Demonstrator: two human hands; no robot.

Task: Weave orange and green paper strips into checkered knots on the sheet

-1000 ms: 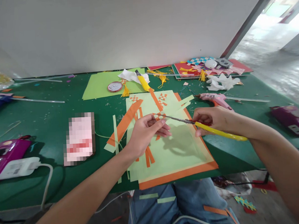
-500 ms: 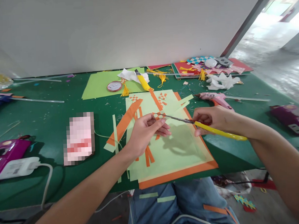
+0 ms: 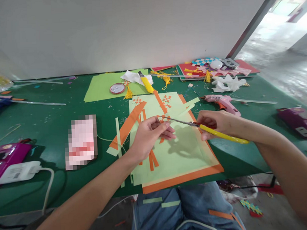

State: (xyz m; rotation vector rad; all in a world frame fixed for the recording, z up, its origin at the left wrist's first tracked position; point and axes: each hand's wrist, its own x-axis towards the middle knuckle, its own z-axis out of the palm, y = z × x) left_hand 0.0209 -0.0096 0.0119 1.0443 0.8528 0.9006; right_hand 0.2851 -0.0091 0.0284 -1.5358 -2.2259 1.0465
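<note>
My right hand (image 3: 210,123) is closed on a pair of scissors with a yellow handle (image 3: 224,135). The narrow metal blades (image 3: 180,121) point left, and their tips reach the fingertips of my left hand. My left hand (image 3: 150,133) is closed in a pinch on a small orange-and-pale-green checkered paper piece (image 3: 164,118), partly covered by the fingers. Both hands are above a stack of pale green paper (image 3: 186,161) with an orange sheet (image 3: 182,181) showing at its edges. Several orange paper strips (image 3: 153,159) and small checkered pieces (image 3: 166,99) lie on the stack.
A pink glue gun (image 3: 224,102) lies right of the stack, and a yellow-handled cutter (image 3: 147,84) behind it. At left are a blurred-out pink object (image 3: 82,142) and a white plug (image 3: 21,172) with its cable. Paper strips rest on the jeans (image 3: 173,219).
The yellow scissor handle has shifted slightly left along with small movement of my right hand. My left hand and the checkered piece stay in place.
</note>
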